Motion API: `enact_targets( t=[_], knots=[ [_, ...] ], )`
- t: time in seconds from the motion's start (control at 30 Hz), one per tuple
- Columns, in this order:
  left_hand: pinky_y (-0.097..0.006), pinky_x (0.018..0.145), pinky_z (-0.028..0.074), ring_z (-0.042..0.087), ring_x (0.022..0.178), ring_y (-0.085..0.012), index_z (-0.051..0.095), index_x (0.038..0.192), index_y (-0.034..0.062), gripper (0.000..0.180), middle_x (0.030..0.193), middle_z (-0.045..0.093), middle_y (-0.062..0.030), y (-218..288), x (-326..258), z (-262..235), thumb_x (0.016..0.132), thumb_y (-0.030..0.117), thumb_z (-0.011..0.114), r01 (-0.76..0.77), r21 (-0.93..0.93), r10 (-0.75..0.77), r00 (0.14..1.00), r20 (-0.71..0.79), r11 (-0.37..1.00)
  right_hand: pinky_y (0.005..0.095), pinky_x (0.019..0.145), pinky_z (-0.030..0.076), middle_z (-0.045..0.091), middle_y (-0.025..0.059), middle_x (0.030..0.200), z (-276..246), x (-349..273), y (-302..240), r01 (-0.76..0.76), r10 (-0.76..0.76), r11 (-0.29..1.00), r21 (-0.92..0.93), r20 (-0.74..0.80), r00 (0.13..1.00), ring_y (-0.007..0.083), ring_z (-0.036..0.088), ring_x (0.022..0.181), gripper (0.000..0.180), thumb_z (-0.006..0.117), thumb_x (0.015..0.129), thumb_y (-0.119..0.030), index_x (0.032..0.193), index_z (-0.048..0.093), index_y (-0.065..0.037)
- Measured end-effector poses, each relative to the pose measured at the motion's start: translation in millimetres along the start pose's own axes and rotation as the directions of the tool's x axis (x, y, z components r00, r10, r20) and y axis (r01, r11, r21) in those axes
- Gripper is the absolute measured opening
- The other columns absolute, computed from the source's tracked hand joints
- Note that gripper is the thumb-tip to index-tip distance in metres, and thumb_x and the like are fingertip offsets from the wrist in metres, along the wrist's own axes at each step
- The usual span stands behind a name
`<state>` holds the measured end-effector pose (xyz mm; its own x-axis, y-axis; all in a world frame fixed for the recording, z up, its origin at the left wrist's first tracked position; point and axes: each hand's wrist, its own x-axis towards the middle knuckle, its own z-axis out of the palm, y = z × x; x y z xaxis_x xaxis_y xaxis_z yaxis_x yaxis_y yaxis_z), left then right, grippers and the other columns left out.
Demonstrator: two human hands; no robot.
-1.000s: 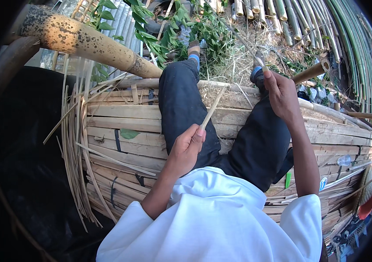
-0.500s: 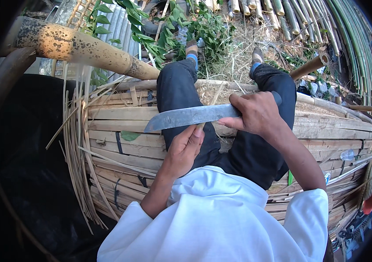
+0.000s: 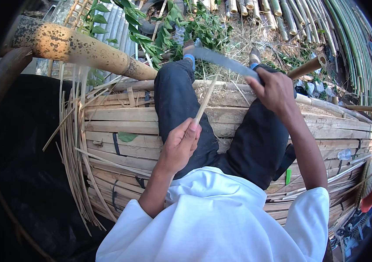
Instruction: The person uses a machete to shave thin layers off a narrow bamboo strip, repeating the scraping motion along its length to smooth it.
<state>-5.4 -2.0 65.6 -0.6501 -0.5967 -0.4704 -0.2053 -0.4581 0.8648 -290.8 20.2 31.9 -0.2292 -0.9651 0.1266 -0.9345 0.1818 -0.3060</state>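
Note:
Between my knees, my left hand (image 3: 181, 144) is closed around the near end of a thin pale bamboo strip (image 3: 206, 101), which points away from me. Raised over my right knee, my right hand (image 3: 274, 91) grips a machete (image 3: 225, 63) whose handle is mostly hidden by the fingers. The wide grey blade, a little blurred, slants up and to the left toward my left foot. It is apart from the strip, beyond its far tip.
I sit on a stack of split bamboo slats (image 3: 120, 114). Loose thin strips (image 3: 73, 153) hang at the left, below a thick bamboo pole (image 3: 76, 43). Leafy branches (image 3: 205, 30) lie by my feet. Bamboo poles (image 3: 347, 48) fill the far right, and a red-edged woven hat (image 3: 371, 183) lies nearer.
The machete has swung up and away from the bamboo strip, where it lay across it. My right hand has moved away and right, while the left stays nearly in place.

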Motion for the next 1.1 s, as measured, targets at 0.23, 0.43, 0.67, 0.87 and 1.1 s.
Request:
enact_targets(
  t=[0.23, 0.43, 0.67, 0.87, 1.1],
  knots=[
    [-0.018, 0.04, 0.017, 0.023, 0.048, 0.001, 0.045, 0.082, 0.0078, 0.033, 0.059, 0.029, 0.0088, -12.3, -0.4, -7.6, 0.101, 0.034, 0.039, 0.06, -0.168, -0.079, 0.991, -0.107, 0.984, 0.0479, 0.066, 0.044, 0.061, 0.0216, 0.068, -23.8, 5.3, 54.7, -0.427, 0.419, 0.901, 0.081, 0.099, 0.903, 0.0398, 0.061, 0.074, 0.063, 0.037, 0.093, -0.058, 0.082, 0.063, -0.002],
    [-0.019, 0.042, 0.021, 0.027, 0.049, -0.001, 0.046, 0.083, 0.0072, 0.032, 0.059, 0.031, 0.007, -9.9, 10.2, 4.0, 0.101, 0.033, 0.039, 0.029, -0.112, -0.041, 0.993, -0.109, 0.993, 0.0429, 0.052, 0.046, 0.057, 0.0135, 0.054, -18.0, -22.1, -33.8, -0.007, -0.002, 0.996, 0.089, 0.105, 0.995, 0.0334, 0.061, 0.056, 0.052, 0.056, 0.084, -0.057, 0.07, 0.056, -0.006],
    [-0.026, 0.043, 0.025, 0.035, 0.045, -0.0094, 0.049, 0.088, 0.0042, 0.031, 0.056, 0.038, -0.0013, -12.4, 7.8, 13.0, 0.101, 0.031, 0.039, -0.114, 0.278, 0.171, 0.967, -0.191, 0.954, 0.0391, 0.041, 0.044, 0.051, 0.009, 0.043, -5.0, -29.0, -69.1, 0.152, -0.159, 0.981, 0.118, 0.048, 0.986, 0.0283, 0.058, 0.042, 0.062, 0.054, 0.078, -0.069, 0.066, 0.057, -0.008],
    [-0.044, 0.047, 0.039, 0.057, 0.058, -0.0407, 0.051, 0.091, 0.0028, 0.021, 0.059, 0.051, -0.0218, -2.9, -0.7, 23.5, 0.099, 0.02, 0.043, -0.14, 0.68, 0.39, 0.892, -0.229, 0.72, 0.0413, 0.046, 0.044, 0.053, 0.009, 0.05, -8.1, -30.2, -68.9, 0.141, -0.162, 0.981, 0.132, 0.164, 0.973, 0.0313, 0.058, 0.049, 0.054, 0.059, 0.077, -0.062, 0.069, 0.055, -0.009],
    [-0.046, 0.048, 0.039, 0.058, 0.061, -0.0419, 0.051, 0.09, 0.0031, 0.019, 0.061, 0.053, -0.0219, -2.6, 0.8, 22.9, 0.098, 0.019, 0.045, -0.119, 0.722, 0.394, 0.891, -0.225, 0.682, 0.0395, 0.045, 0.043, 0.053, 0.0081, 0.051, 1.4, -27.5, -54.4, 0.193, -0.199, 0.979, 0.057, 0.125, 0.972, 0.0294, 0.058, 0.049, 0.054, 0.059, 0.075, -0.063, 0.068, 0.055, -0.01]
  ],
)
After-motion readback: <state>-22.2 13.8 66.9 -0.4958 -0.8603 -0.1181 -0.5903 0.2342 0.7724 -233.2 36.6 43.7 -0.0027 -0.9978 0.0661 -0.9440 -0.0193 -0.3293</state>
